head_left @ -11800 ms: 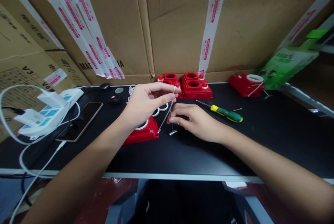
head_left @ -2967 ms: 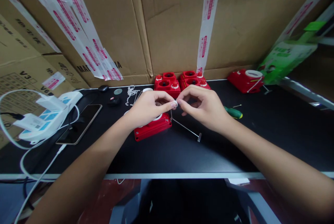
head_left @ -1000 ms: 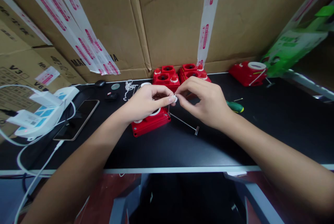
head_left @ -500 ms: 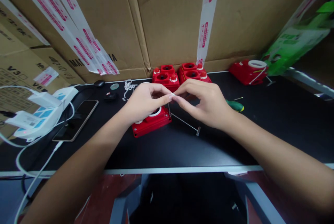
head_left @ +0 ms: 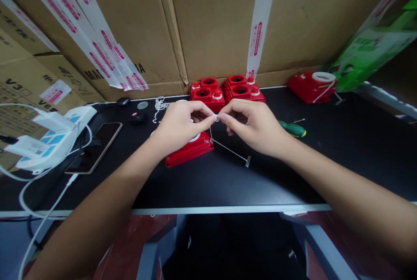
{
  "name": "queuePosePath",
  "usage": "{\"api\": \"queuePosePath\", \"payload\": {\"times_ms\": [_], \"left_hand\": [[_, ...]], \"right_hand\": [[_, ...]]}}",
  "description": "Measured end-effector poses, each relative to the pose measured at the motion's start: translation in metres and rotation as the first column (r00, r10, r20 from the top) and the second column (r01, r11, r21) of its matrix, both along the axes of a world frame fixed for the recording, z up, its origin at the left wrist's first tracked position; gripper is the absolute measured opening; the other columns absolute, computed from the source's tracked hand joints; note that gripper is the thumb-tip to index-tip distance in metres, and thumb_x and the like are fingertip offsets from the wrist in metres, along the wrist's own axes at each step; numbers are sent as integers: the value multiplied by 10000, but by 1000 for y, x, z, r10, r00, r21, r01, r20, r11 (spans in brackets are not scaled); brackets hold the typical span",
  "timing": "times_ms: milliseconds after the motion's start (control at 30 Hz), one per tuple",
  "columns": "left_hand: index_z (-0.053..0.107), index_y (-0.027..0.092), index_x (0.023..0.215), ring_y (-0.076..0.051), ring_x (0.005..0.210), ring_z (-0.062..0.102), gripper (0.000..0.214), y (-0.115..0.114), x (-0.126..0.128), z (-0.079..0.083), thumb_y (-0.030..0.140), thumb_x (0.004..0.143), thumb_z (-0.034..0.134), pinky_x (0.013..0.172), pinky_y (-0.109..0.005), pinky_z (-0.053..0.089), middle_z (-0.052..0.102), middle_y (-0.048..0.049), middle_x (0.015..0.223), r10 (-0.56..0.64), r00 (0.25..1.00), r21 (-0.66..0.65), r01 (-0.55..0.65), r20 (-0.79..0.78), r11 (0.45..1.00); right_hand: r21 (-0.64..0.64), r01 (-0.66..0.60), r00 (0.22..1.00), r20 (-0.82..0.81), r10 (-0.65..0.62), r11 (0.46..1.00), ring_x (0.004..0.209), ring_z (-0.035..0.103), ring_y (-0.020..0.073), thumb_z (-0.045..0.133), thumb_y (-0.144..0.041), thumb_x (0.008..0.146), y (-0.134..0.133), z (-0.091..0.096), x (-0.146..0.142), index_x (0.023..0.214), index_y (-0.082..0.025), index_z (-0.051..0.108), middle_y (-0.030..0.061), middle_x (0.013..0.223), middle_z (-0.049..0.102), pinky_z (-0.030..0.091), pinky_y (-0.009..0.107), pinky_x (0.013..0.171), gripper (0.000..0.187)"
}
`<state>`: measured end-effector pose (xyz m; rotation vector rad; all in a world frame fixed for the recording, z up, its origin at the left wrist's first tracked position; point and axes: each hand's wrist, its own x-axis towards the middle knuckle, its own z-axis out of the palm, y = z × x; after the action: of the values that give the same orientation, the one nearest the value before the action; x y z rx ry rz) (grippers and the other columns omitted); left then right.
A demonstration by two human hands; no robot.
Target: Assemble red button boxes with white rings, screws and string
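Thumb and forefinger of my left hand [head_left: 184, 123] pinch a tiny whitish piece [head_left: 216, 118], too small to name. My right hand [head_left: 252, 125] meets it from the other side, its fingertips closed at the same piece. Beneath my left hand lies a red box [head_left: 190, 151] with a white ring, largely covered by that hand. A thin cord or chain [head_left: 230, 148] runs from the box's right corner to a small metal bar [head_left: 248, 161] on the black table [head_left: 208, 188]. A green-and-yellow screwdriver [head_left: 293, 129] lies beside my right hand.
Two groups of red housings [head_left: 243, 91] stand against the cardboard boxes [head_left: 215, 19] at the back. Another red unit [head_left: 312, 88] sits farther right. On the left are a phone [head_left: 96, 147], a power strip [head_left: 61, 134] with cables and a white chain [head_left: 159, 108].
My right hand's fingers have shifted slightly and curled more at the small piece. My left hand keeps its pinch. The view has moved a little.
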<state>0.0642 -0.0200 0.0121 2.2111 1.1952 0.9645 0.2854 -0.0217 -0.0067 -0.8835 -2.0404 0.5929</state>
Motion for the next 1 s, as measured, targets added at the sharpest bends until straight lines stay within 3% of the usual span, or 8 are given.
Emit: {"api": "queuePosePath", "payload": {"times_ms": [100,233,367,467,567,667,1000], "left_hand": [[818,173,889,-150,699,707,99,-2,1,0,266,895,783,692,-274,539,806,-16,796,-7,1000,106,10,-27,994],[788,178,875,-138,671,681,58,-1,1,0,233,894,790,678,-269,531,777,-2,776,-26,998,222,38,-57,974],[763,179,883,-134,674,676,42,0,1,-2,203,885,798,675,-265,532,758,6,784,-36,996,244,54,-81,968],[736,177,999,-132,705,687,132,-1,2,-3,159,877,782,698,-256,554,749,6,834,-51,997,230,62,-53,971],[710,190,1085,-136,783,682,198,-3,2,-2,117,902,728,742,-261,557,731,-21,971,-61,992,327,94,-109,940],[717,202,1010,-140,785,648,119,-6,2,0,135,912,729,740,-277,534,694,-32,1019,-62,977,404,142,-204,904],[717,194,908,-137,706,657,31,-6,5,1,175,890,732,705,-263,520,728,9,818,-33,996,272,54,-79,961]], "right_hand": [[-203,-66,992,-116,43,977,625,670,153,660,-334,1020,2,0,0,938,-160,719,15,760,691,517,285,614,201],[-304,-83,988,-153,38,949,597,635,132,650,-311,1018,1,3,-1,927,-157,707,1,705,666,490,260,597,189],[-312,-82,989,-143,38,947,583,614,121,656,-300,1009,1,4,-2,920,-154,707,-9,681,655,467,253,594,178],[-308,-93,986,-164,43,947,583,612,122,679,-308,990,3,2,-2,922,-158,710,-14,691,651,465,257,596,168],[-289,-97,984,-175,47,953,582,606,121,693,-301,975,4,-1,-1,911,-161,711,-16,698,653,462,264,603,155],[-282,-87,984,-172,39,955,578,601,123,689,-292,970,5,-2,-1,912,-157,715,-16,692,655,459,269,604,150],[-281,-77,985,-168,30,957,576,599,124,684,-300,977,3,-1,-3,905,-159,714,-16,683,650,460,269,595,161]]}}
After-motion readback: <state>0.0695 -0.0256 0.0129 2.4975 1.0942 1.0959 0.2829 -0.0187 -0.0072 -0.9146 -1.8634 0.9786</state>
